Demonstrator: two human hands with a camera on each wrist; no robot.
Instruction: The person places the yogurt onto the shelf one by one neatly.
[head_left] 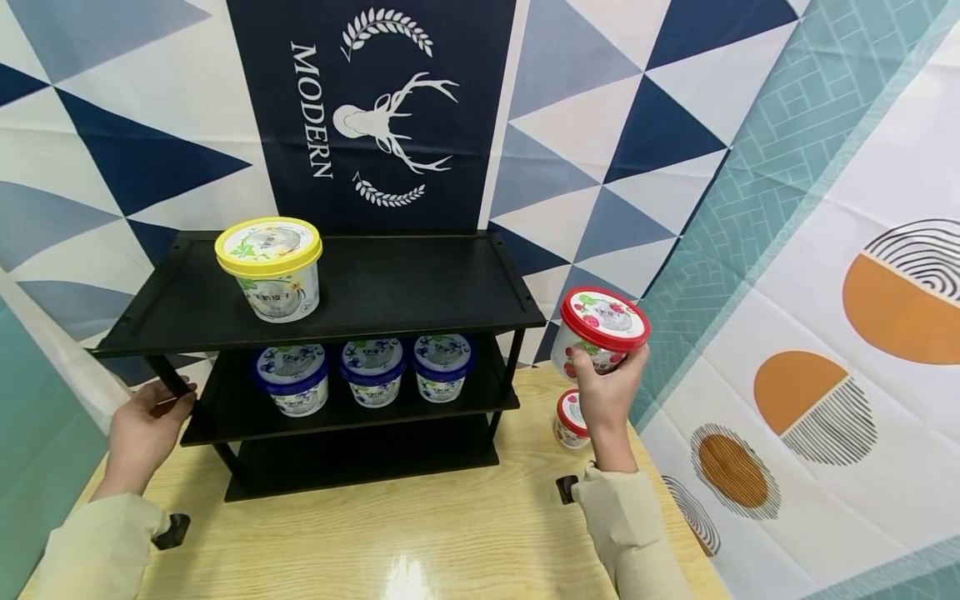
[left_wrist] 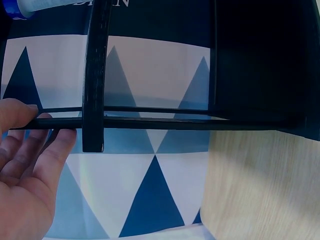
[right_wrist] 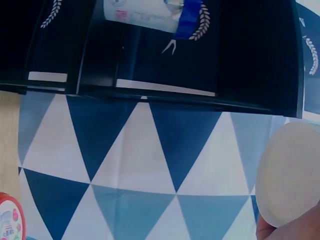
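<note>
I have the right hand (head_left: pixel 610 400) grasping a red tub (head_left: pixel 592 329) beside the rack's (head_left: pixel 420 279) front right corner, the left hand (head_left: pixel 146 429) pinching the left post (head_left: pixel 167 373) (from here I count 3 blue tubs (head_left: pixel 373 375)).

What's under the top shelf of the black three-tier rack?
Three white round tubs with blue lids stand on the middle shelf. In the head view, what's directly behind them is covered; so is the back of the bottom shelf.

one tub (head_left: pixel 277 283) is on the top shelf (head_left: pixel 405 283), three tubs (head_left: pixel 372 375) on the middle shelf (head_left: pixel 232 408), another tub (head_left: pixel 573 422) right of the rack (head_left: pixel 360 467).
</note>
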